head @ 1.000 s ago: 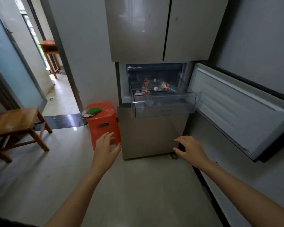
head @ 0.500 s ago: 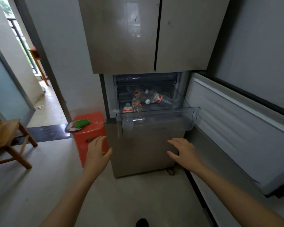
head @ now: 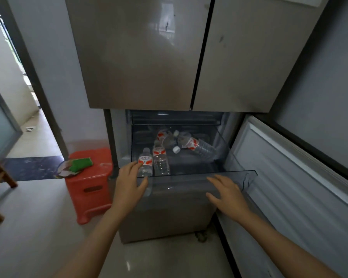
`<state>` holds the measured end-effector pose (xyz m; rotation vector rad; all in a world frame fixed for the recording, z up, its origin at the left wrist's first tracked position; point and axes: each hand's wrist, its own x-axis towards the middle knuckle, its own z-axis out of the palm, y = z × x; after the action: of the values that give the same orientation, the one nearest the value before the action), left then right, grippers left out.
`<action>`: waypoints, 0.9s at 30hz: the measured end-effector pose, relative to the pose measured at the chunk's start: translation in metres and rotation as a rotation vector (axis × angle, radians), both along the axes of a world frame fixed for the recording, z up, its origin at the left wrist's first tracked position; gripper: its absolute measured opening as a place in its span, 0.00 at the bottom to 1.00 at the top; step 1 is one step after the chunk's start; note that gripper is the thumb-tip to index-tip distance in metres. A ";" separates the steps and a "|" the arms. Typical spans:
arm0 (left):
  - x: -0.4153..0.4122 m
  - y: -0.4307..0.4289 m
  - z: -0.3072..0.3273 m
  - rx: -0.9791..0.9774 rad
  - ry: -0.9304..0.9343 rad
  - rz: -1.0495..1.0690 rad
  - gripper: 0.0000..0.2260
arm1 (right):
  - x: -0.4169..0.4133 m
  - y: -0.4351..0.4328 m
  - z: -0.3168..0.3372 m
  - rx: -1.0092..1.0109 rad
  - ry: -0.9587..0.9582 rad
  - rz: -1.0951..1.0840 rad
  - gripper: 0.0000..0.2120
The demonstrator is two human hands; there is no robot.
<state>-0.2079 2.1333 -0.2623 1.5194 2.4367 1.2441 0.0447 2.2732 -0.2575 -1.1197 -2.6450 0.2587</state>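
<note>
Both hands have come up to the pulled-out drawer (head: 191, 182). The left hand (head: 129, 187) now lies at its front left corner, fingers loosely spread and gripping nothing, just beside an upright bottle (head: 146, 163). The right hand (head: 227, 195), flat and spread, reaches the front wall near the right corner. Contact looks imminent. The drawer's long axis runs left to right across the fridge (head: 139, 57), its front facing the person.
</note>
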 end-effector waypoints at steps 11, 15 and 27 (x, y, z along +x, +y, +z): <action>-0.018 0.056 -0.003 -0.099 0.053 0.028 0.16 | -0.036 0.068 -0.008 0.055 0.181 -0.014 0.18; -0.027 0.073 -0.009 -0.162 0.027 0.078 0.17 | -0.059 0.103 -0.001 0.058 0.191 0.055 0.18; -0.035 0.079 -0.018 -0.286 -0.032 0.179 0.35 | -0.136 0.207 -0.042 -0.184 -0.061 0.097 0.33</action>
<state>-0.2431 2.2118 -0.2804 1.2224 2.6374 0.8802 -0.0916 2.4799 -0.2996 -1.0694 -2.7799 0.5041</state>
